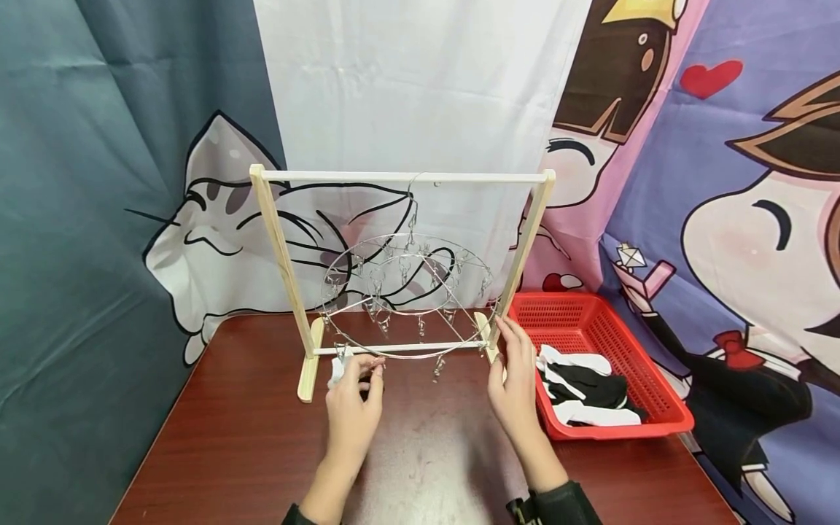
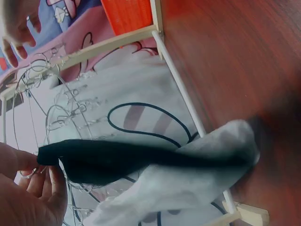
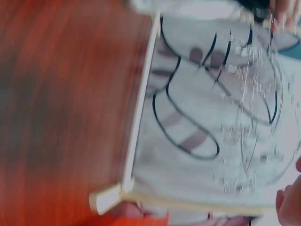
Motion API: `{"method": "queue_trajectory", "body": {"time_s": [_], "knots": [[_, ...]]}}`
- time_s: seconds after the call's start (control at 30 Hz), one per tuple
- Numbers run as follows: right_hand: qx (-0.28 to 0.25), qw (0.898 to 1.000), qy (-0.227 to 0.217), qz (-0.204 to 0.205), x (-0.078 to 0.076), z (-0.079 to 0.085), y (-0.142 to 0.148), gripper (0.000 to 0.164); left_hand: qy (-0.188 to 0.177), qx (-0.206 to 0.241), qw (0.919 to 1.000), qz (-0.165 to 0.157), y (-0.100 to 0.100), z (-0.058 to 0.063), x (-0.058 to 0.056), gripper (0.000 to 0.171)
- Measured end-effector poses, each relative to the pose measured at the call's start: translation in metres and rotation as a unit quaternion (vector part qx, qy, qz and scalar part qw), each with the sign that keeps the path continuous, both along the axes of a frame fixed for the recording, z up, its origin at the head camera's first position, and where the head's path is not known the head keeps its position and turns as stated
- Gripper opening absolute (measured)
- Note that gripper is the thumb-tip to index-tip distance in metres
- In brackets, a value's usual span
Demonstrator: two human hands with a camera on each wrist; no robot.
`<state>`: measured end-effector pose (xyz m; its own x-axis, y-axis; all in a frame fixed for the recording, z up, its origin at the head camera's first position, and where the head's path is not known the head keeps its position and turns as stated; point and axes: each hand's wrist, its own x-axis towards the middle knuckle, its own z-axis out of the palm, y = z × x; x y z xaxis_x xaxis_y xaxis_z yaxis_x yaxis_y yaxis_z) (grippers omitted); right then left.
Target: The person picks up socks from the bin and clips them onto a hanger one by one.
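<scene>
A round wire drying hanger [image 1: 407, 355] with several small metal clips hangs from a wooden rack [image 1: 400, 176]. At its near left rim my left hand [image 1: 354, 408] pinches the top end of a black sock [image 2: 108, 157], which hangs down from the fingers. A white sock [image 2: 188, 181] hangs beside the black one and overlaps it in the left wrist view. My right hand [image 1: 515, 379] is at the near right rim, fingers fairly straight, fingertips right by the rim and the rack's upright, with nothing held.
A red plastic basket [image 1: 656, 364] stands on the brown table [image 1: 216, 437], right of the rack, with black and white socks [image 1: 590, 386] inside. The rack's wooden feet [image 1: 310, 375] rest on the table. A cartoon-printed curtain [image 1: 420, 80] hangs close behind.
</scene>
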<state>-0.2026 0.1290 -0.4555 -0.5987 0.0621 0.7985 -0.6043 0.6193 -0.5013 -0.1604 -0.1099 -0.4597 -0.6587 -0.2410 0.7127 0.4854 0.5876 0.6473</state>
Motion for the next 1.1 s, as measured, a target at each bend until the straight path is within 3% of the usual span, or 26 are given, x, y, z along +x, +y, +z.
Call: {"method": "queue_trajectory", "body": {"time_s": [0.07, 0.17, 0.3, 0.4, 0.5, 0.57, 0.7, 0.83, 1.1], "knots": [[0.047, 0.999, -0.011, -0.007, -0.007, 0.002, 0.008, 0.073, -0.017, 0.024, 0.9995, 0.014, -0.002, -0.001, 0.001, 0.022], [0.097, 0.995, -0.036, 0.011, -0.012, 0.006, 0.014, 0.067, -0.019, 0.048, 0.9981, 0.035, -0.006, -0.004, 0.001, 0.025], [0.124, 0.989, -0.06, 0.045, -0.008, 0.011, 0.01, 0.045, 0.008, 0.066, 0.9962, 0.056, -0.009, -0.01, 0.0, 0.026], [0.127, 0.988, -0.062, 0.066, -0.003, 0.012, 0.003, 0.039, 0.049, 0.067, 0.9943, 0.067, -0.008, -0.014, 0.001, 0.031], [0.118, 0.988, -0.055, 0.08, 0.003, 0.013, -0.002, 0.039, 0.069, 0.034, 0.9961, 0.043, -0.004, -0.018, 0.001, 0.044], [0.116, 0.989, -0.046, 0.083, 0.007, 0.014, -0.006, 0.039, 0.059, 0.009, 0.9982, 0.004, -0.002, -0.021, -0.001, 0.049], [0.12, 0.989, -0.037, 0.082, 0.015, 0.017, -0.014, 0.04, 0.018, -0.007, 0.9985, -0.05, 0.003, -0.023, -0.008, 0.034], [0.127, 0.987, -0.037, 0.088, 0.023, 0.019, -0.021, 0.041, 0.011, 0.006, 0.9987, -0.05, 0.007, -0.023, -0.013, 0.017], [0.125, 0.988, -0.031, 0.091, 0.029, 0.021, -0.026, 0.038, -0.009, 0.036, 0.9991, -0.023, 0.008, -0.022, -0.014, 0.016]]}}
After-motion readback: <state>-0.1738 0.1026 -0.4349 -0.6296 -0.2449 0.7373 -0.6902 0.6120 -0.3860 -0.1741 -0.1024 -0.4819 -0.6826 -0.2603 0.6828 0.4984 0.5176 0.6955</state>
